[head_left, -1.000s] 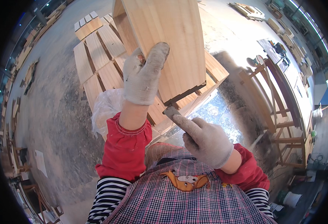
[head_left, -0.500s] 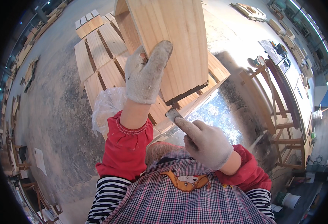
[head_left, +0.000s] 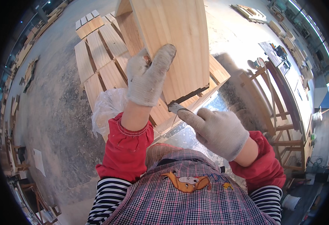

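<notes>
My left hand (head_left: 148, 78), in a pale knitted work glove, grips the side wall of an open light-wood box (head_left: 181, 45). Its thumb lies flat on the outer face, and the fingers go round the edge, mostly hidden inside. The box is held up tilted, with a dark, uneven strip (head_left: 194, 93) along its lower edge. In my gloved right hand (head_left: 220, 131) is a small putty knife (head_left: 176, 107), the index finger stretched along it. The blade tip is at the near left corner of that lower edge; whether it touches the wood I cannot tell.
Beneath and beyond the box, several similar wooden boxes (head_left: 95, 50) are stacked in rows. A clear plastic bag (head_left: 108, 107) hangs by my left forearm. To the right stands a wooden-framed workbench (head_left: 284, 95). Timber piles (head_left: 248, 12) lie farther off on the concrete floor.
My right hand has shifted right and slightly up, its forearm swinging outward, and the blade is tilted more toward the box corner. My left hand and the box have moved slightly down.
</notes>
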Motion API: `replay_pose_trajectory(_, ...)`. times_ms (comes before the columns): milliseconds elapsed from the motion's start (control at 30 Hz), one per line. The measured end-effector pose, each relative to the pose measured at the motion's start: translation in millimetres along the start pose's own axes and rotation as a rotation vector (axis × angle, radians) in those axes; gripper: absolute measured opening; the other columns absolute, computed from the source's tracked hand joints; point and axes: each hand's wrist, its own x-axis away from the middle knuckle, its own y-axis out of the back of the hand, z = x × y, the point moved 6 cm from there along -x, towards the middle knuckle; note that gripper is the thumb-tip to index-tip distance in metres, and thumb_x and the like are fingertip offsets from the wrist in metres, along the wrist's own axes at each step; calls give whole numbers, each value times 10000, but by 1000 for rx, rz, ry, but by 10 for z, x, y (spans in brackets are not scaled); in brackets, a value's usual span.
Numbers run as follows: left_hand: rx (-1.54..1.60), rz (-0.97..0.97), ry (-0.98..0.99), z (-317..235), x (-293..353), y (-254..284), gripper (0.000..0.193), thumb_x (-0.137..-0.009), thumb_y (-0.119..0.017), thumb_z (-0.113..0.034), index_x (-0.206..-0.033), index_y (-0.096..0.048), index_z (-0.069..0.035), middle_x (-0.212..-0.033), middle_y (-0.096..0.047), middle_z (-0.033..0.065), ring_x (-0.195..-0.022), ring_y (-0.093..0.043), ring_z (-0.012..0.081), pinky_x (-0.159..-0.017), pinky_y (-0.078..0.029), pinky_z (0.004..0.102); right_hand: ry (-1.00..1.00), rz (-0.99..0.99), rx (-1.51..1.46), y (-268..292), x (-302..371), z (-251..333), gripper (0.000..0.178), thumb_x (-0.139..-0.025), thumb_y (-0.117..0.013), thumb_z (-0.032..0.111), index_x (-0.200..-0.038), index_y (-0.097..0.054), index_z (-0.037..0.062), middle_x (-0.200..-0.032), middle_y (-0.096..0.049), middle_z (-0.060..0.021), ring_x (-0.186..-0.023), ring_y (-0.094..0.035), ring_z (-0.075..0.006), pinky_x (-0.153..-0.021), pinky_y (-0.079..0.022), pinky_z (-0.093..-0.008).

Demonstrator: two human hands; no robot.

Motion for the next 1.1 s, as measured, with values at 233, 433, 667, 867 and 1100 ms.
replay_pose_trajectory(233, 2, 33, 12, 8, -8, 16, 265, -898, -635, -212, -1027, -630, 19, -833, -611, -18, -707, -534, 35, -606, -430, 183, -33, 8, 149, 114, 73, -206, 518, -796, -611, 104, -1297, -497, 166, -752, -567, -50, -614, -600, -204, -520, -492, -323)
replay_pose_trajectory(433, 44, 24, 57, 17, -12, 22, 234, -899, -627, -171, -1037, -621, 17, -860, -612, -8, -746, -545, 37, -641, -440, 182, -112, 99, 151, 219, 127, -445, 483, -839, -557, 87, -1309, -458, 140, -845, -620, -82, -733, -656, -228, -586, -534, -335)
replay_pose_trajectory(667, 108, -11, 118, 12, 2, -8, 255, -903, -623, -175, -1059, -612, 26, -939, -642, 32, -813, -606, 72, -708, -498, 204, -155, -120, 65, 139, 335, -1021, 419, -817, -551, 45, -1233, -543, 98, -833, -637, -106, -703, -635, -227, -646, -524, -332)
replay_pose_trajectory(867, 100, -45, 77, 37, -41, 90, 239, -905, -616, -158, -1060, -617, 24, -920, -636, 16, -810, -587, 63, -713, -473, 195, -171, -52, -1101, -186, 435, -988, 492, -864, -529, 86, -1333, -428, -26, -778, -600, -79, -610, -579, -111, -559, -491, -241)
replay_pose_trajectory(1100, 24, -9, 42, 2, -63, 70, 254, -891, -633, -199, -1040, -630, 7, -860, -625, -5, -746, -554, 47, -660, -448, 185, 21, 48, -1558, -570, 262, -418, 521, -927, -452, 148, -1404, -328, -23, -902, -619, -88, -621, -580, -93, -551, -492, -210)
